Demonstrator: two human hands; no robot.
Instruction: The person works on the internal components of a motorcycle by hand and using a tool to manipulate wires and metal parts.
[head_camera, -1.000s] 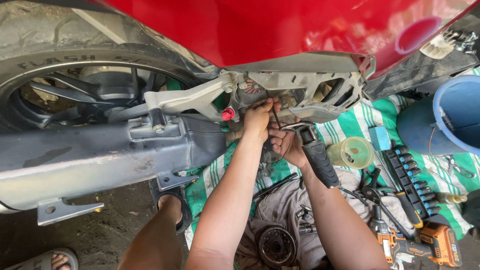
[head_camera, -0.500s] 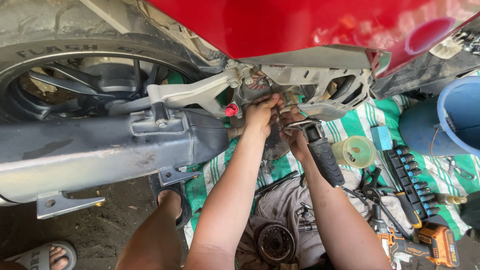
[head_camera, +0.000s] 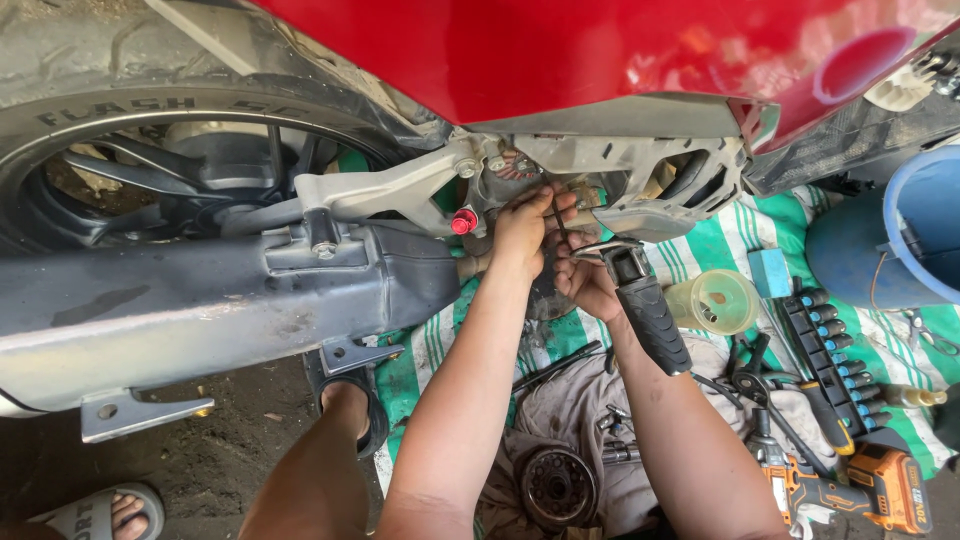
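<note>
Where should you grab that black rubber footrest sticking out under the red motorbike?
Probably around the ribbed rubber sleeve of the footrest, coming from its free lower end. It slants down and away from the metal bracket, so that end is open, and the ribs help grip. The hands crowd the hinge end.

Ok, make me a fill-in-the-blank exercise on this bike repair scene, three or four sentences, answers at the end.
1. The bodywork above both hands is ____.
2. The left hand and right hand work beside a black rubber ____.
3. The socket rail lies on a green-and-white ____ cloth.
4. The drill at lower right is ____ and black.

Missing words: red; footpeg; striped; orange
</note>
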